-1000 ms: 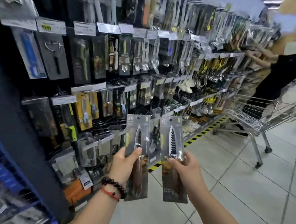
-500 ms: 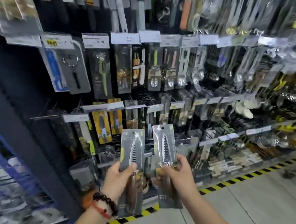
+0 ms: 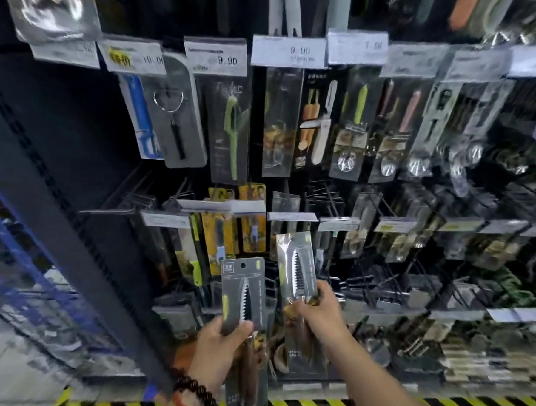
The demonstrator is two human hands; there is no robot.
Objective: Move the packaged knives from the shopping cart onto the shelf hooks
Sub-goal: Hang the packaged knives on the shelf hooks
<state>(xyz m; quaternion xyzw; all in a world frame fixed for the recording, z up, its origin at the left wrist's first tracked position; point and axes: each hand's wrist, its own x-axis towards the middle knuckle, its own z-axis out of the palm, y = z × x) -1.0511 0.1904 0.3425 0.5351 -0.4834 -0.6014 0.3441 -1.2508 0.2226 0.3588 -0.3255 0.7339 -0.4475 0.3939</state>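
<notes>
Two packaged knives (image 3: 244,300), handles hidden by left hand (image 3: 216,345) and right hand (image 3: 320,313).

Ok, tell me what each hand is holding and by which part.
Left hand grips one packaged knife at mid-pack, thumb across the front. Right hand grips another packaged knife at mid-pack, around the handle's top.

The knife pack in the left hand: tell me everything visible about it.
The knife pack in the left hand is a tall grey card, apparently under clear plastic, with a hang hole and a small logo at its top and a yellow-green strip on its left edge. A serrated silvery blade points up; below it a brown, wood-like handle. It stands nearly upright before the lower hooks, not yet hung. The left hand grips its middle, thumb across the front.
</notes>
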